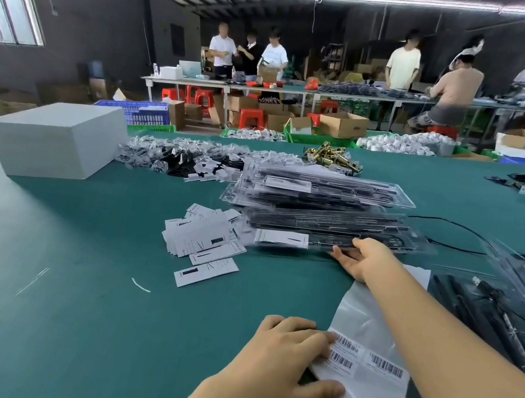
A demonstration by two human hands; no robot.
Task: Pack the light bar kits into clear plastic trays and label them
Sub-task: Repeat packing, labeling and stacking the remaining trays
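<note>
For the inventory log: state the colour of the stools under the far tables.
Red stools, clearest in the head view.

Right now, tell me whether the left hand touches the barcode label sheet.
Touching. The head view shows the left hand pressing fingertips and thumb onto the barcode label sheet.

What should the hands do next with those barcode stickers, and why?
Probably peel one barcode sticker off the sheet and carry it to the tray. The left hand already pins the sheet down, fingers at the stickers, while the right hand rests on the nearest packed tray in the stack. Whether that tray already has a barcode cannot be told.
</note>
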